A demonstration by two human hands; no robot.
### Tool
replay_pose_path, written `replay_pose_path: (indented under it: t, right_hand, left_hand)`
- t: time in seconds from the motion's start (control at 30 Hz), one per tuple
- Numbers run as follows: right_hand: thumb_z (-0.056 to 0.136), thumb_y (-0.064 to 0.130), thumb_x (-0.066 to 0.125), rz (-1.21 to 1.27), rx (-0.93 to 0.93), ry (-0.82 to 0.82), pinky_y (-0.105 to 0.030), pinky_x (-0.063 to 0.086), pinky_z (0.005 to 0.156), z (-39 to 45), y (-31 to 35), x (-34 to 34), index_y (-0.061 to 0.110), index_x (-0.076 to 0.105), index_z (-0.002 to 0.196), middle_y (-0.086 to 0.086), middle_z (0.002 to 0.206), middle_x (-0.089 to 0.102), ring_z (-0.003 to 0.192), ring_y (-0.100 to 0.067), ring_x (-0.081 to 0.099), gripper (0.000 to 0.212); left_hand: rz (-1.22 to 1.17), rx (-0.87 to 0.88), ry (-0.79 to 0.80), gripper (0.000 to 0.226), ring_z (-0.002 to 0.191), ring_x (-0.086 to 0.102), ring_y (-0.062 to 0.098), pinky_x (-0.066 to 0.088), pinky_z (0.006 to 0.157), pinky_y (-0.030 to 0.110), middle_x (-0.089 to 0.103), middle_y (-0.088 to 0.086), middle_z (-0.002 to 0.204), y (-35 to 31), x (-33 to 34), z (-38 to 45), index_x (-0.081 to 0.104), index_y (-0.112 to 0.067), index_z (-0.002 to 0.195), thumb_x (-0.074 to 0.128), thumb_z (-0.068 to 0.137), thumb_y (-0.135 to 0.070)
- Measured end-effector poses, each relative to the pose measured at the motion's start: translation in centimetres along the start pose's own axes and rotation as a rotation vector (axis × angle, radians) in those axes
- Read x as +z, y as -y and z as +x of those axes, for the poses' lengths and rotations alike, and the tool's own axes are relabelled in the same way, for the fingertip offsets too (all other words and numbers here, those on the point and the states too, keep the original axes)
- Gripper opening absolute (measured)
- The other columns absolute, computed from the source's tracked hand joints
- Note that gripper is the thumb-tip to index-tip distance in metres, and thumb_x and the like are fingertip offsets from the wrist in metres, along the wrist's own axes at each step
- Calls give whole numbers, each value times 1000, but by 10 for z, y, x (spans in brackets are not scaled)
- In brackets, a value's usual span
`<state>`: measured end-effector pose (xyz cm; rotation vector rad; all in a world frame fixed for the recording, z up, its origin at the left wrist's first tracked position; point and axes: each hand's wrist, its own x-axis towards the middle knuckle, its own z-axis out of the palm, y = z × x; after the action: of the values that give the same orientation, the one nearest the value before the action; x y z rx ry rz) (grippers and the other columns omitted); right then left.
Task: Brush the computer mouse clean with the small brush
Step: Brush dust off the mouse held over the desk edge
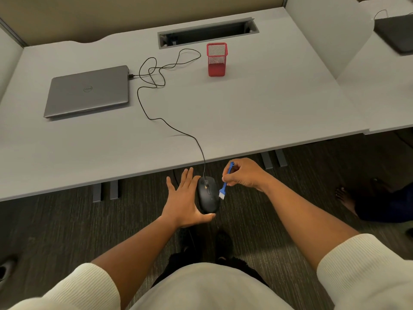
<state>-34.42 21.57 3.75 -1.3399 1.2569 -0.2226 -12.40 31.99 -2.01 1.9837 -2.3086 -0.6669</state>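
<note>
Grey desk (pixel 245 113) spans the far half of your view, bearing a closed silver laptop (pixel 88 91) at left and a red mesh pen holder (pixel 216 59) farther right. Your left hand (pixel 185 202), fingers straight, carries the black wired computer mouse (pixel 206 195) off the desk's near edge. Your right hand (pixel 244 173) pinches the small blue brush (pixel 225 183), bristles touching the mouse's right side.

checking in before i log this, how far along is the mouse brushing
Done: mouse is lifted off the desk, carried on the left hand, its cable plugged into the laptop. In hand: right hand pinches the blue brush, bristles at the mouse's right edge. Left: cannot tell how much is brushed.
</note>
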Motion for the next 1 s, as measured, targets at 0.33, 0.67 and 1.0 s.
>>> replay_pose_path:
  t: [0.33,0.67,1.0]
  right_hand:
    - [80,7,74,-67,-25,-23,-19,57,68,0,4,3,14,71,83,-3,79,73,69,-7,69,8]
    - [82,12,78,105,-108,-104,-16,58,66,2,12,21,13,71,90,-3,88,75,79,-8,74,10]
    - [81,11,77,117,-92,-139,-28,62,79,-1,14,16,13,70,91,-5,91,74,87,-15,74,12]
  left_hand:
    - [27,5,16,131,153,-18,20,-16,116,67,-5,6,169,-3,1,0,15,-19,158,49,59,-97]
    - [85,-10,28,131,152,-20,19,-16,115,68,-6,7,169,-8,-1,-2,15,-19,159,45,59,-98]
    - [110,-23,41,134,152,-22,21,-16,115,68,-9,7,169,-5,1,-6,13,-17,160,42,58,-99]
